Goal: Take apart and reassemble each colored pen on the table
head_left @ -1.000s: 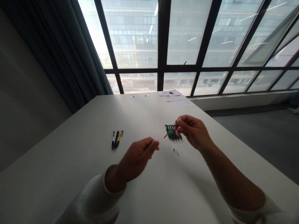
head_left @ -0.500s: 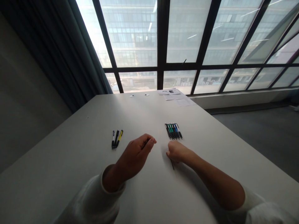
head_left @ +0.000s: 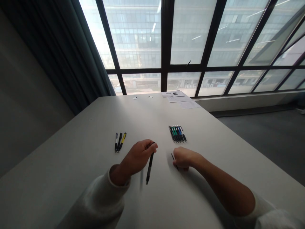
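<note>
My left hand [head_left: 139, 156] is closed, with thumb and fingers pinching the upper end of a black pen [head_left: 150, 168]. The pen hangs downward at a slight tilt above the white table, and its top is partly covered by the fingers. To the right, my right hand [head_left: 184, 157] is low at the tabletop with its fingers curled. A thin dark pen refill [head_left: 172, 156] shows at its fingertips, partly hidden by them. Just beyond that hand lies a row of several pens [head_left: 177, 134] with green, blue, white and black barrels. Three pens [head_left: 119, 142], white, black and yellow, lie left of my left hand.
The white table [head_left: 71, 159] stretches toward the windows. Printed papers [head_left: 177, 98] lie at its far right corner, and two small round white pieces [head_left: 150, 97] sit along the far edge. A dark curtain [head_left: 78, 57] hangs at the left.
The pen in my left hand has swung down from inside the grip and now points toward me. My right hand has shifted slightly right and nearer, exposing the refill's far end.
</note>
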Available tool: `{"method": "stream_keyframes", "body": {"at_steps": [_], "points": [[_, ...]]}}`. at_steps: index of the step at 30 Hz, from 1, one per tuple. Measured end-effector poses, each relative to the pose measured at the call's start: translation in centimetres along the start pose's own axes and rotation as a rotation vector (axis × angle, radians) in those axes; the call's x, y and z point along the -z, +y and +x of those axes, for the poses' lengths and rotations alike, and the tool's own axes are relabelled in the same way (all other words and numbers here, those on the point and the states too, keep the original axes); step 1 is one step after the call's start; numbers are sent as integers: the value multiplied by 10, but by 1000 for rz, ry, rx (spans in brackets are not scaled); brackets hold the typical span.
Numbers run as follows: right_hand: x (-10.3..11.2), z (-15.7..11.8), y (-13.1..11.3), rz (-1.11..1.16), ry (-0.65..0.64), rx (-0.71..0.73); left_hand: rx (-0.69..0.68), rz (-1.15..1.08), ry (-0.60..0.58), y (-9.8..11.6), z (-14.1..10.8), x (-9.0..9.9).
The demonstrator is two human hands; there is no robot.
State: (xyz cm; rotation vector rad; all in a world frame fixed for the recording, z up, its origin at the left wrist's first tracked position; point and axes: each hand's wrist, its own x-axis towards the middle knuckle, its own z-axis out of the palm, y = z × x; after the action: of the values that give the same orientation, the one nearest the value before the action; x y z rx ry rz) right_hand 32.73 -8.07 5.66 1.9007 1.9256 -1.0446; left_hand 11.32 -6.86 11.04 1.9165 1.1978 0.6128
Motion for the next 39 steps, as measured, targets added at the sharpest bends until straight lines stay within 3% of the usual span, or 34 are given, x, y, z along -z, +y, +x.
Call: {"method": "stream_keyframes", "body": {"at_steps": [3,8,13,16,20,27,31,35,39], "points": [[2,-5,1,0,49,24,25,-36,-83,-14,9,-4],[2,-25,11,-42,213,80,184,-181,-197,-45,22,-22],[-19,-35,23,-85,380,172,158,-106,-134,-60,26,-45],[-35,-33,22,-87,441,152,100,12,-64,-61,26,-57],[-46,-28,15,-102,450,86,10,175,29,-60,27,-70],[-52,-24,14,-132,452,97,-128,346,46,-62,32,-89],[-52,-23,15,-136,458,105,-177,377,53,-65,33,-92],[-41,-24,20,-89,469,137,-180,384,118,-73,30,-83],[-23,-29,33,1,629,138,-139,414,176,-85,28,-66]]}}
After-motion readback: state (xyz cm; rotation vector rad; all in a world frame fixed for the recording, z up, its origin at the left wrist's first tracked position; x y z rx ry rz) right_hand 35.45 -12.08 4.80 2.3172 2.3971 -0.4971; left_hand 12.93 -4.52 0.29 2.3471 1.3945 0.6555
